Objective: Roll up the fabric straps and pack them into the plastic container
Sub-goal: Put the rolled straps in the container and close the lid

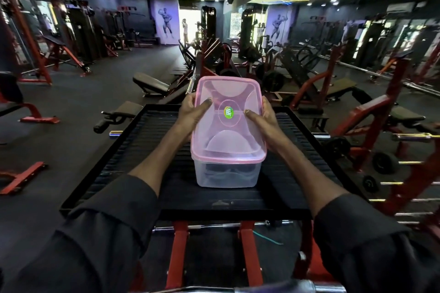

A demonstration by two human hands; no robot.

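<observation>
left hand point(190, 112) and right hand point(264, 116) gripped the pink lid point(228, 140) edges on the container point(202, 177); dark rolls point(228, 171) inside, probably straps. packing looked done, sealing left.

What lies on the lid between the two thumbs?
In the head view, a green and yellow sticker sits between them on the pink lid, which the left hand and right hand hold at its sides.

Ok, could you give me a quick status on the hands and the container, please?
Left hand and right hand grip the pink lid. Lid over plastic container, on black platform. Nothing blocking.
</observation>
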